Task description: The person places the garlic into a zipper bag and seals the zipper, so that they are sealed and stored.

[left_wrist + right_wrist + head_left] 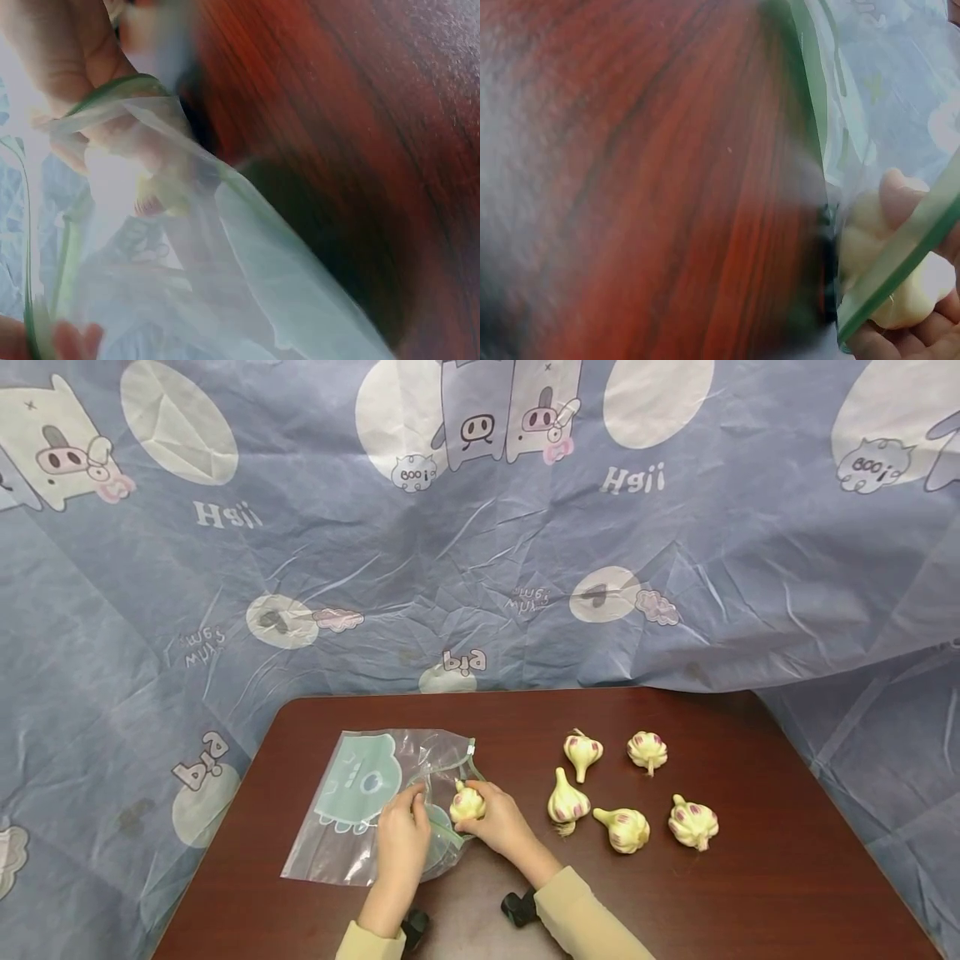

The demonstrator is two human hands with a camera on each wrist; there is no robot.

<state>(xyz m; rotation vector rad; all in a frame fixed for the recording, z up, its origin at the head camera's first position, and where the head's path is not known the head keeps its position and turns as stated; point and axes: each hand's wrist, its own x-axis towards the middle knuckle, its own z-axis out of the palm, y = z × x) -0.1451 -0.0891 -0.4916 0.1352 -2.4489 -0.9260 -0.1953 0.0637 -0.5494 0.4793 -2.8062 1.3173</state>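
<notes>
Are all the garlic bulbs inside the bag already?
No, five garlic bulbs lie on the table, off to the right of the plastic bag.

Passable low over the brown tabletop (pixel 521 760) between the plastic bag (pixel 358 787) and the five loose garlic bulbs (pixel 567 803), but crowded at the bag's green-edged mouth by left hand (pixel 402 837), right hand (pixel 501 820) and the gripped bulb (pixel 467 805).

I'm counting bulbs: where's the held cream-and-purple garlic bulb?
In the head view, the bulb is below centre, held by the right hand at the right-side mouth of the clear plastic bag.
</notes>
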